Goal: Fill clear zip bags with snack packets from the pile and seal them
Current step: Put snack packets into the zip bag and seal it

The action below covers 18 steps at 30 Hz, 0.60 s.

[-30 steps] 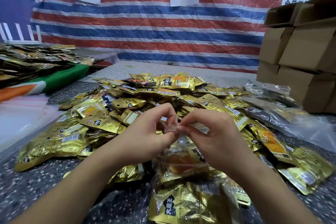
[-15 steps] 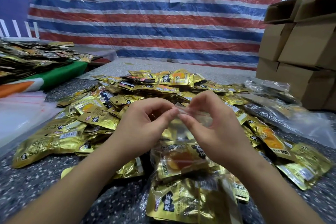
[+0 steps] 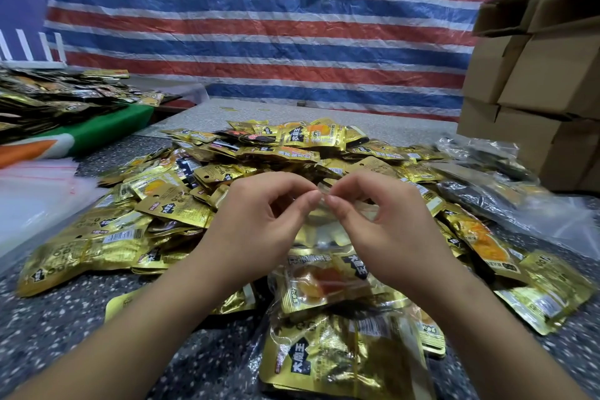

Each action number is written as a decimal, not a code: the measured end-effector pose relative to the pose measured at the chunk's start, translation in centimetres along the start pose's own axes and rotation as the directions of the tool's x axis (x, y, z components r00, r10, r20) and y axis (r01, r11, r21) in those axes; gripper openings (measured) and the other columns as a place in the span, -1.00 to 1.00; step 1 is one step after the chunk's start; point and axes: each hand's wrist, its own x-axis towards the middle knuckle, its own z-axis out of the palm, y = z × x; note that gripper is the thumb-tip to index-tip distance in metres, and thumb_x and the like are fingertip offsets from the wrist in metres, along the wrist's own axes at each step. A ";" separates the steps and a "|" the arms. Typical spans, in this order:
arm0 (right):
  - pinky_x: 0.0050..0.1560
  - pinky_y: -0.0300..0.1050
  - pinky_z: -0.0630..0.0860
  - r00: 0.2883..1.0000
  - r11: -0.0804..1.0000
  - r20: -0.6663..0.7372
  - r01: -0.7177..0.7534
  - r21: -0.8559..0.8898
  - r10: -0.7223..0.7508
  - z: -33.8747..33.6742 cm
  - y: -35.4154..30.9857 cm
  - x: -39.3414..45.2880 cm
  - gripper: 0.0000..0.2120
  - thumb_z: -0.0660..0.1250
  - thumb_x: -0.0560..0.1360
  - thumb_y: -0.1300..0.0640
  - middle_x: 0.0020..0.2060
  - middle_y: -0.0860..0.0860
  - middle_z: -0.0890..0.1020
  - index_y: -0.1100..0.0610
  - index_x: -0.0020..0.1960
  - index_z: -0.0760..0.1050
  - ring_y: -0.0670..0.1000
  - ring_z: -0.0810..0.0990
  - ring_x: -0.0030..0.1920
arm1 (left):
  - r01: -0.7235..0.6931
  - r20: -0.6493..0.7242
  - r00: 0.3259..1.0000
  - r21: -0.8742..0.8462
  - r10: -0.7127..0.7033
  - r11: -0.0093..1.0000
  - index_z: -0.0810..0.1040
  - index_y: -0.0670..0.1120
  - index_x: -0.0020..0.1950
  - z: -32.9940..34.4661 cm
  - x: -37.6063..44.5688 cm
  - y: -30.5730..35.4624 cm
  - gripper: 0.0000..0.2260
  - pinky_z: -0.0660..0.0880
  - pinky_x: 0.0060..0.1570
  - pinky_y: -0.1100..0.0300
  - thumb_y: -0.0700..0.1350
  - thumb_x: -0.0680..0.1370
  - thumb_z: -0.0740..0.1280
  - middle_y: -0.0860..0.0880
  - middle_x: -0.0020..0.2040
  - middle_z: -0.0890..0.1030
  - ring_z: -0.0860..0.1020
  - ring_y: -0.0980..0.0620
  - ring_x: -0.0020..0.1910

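A striped red, white and blue tarp [image 3: 259,42] hangs behind a speckled tabletop [image 3: 48,328] flanked on the right by stacked cardboard boxes [image 3: 535,81]. A broad pile [image 3: 227,178] of gold snack packets covers the middle of the tabletop. Nearest the camera lies a clear zip bag [image 3: 341,318], already stuffed with gold packets, its mouth raised toward the pile. The left hand [image 3: 259,224] and right hand [image 3: 386,230] meet above it, thumbs and forefingers pinching the bag's top edge together at its centre, fingertips almost touching.
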 end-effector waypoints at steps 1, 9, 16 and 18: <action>-0.17 -0.32 0.46 1.000 1.000 0.007 -0.018 0.009 0.018 0.0 0.0 0.0 -0.95 0.43 0.53 0.11 -0.26 -0.17 0.63 0.01 -0.12 0.62 -0.18 0.58 -0.15 | -0.008 -0.001 1.000 0.010 0.008 1.000 0.70 -0.08 -0.04 0.0 0.0 0.0 -0.88 0.52 -0.29 -0.03 -0.08 0.55 0.38 0.07 -0.25 0.65 0.60 0.02 -0.29; -0.24 -0.42 0.40 0.996 0.997 0.058 -0.070 0.036 0.068 0.0 -0.2 -0.2 -0.87 0.43 0.53 0.08 -0.29 -0.19 0.61 -0.11 -0.17 0.57 -0.22 0.57 -0.18 | -0.036 0.007 0.999 0.061 0.036 0.997 0.68 -0.10 -0.04 0.2 0.0 0.2 -0.85 0.52 -0.28 -0.01 -0.09 0.54 0.34 0.07 -0.23 0.64 0.58 0.08 -0.28; -0.24 -0.42 0.42 0.991 0.988 0.054 -0.126 0.090 0.121 0.0 -0.1 0.0 -0.92 0.45 0.52 0.09 -0.30 -0.17 0.65 -0.02 -0.16 0.62 -0.22 0.60 -0.19 | 0.007 0.007 1.000 0.009 -0.007 1.000 0.68 -0.07 -0.05 0.1 0.0 0.2 -0.88 0.52 -0.29 0.02 -0.07 0.54 0.37 0.08 -0.23 0.65 0.59 0.04 -0.29; -0.24 -0.42 0.42 0.990 0.985 0.052 -0.133 0.106 0.128 0.0 -0.1 0.0 -0.92 0.46 0.51 0.09 -0.30 -0.18 0.65 -0.02 -0.16 0.63 -0.22 0.60 -0.20 | 0.025 0.005 1.000 -0.020 -0.025 0.999 0.69 -0.06 -0.06 0.1 -0.1 0.2 -0.90 0.52 -0.29 0.02 -0.08 0.55 0.39 0.07 -0.25 0.65 0.60 0.04 -0.29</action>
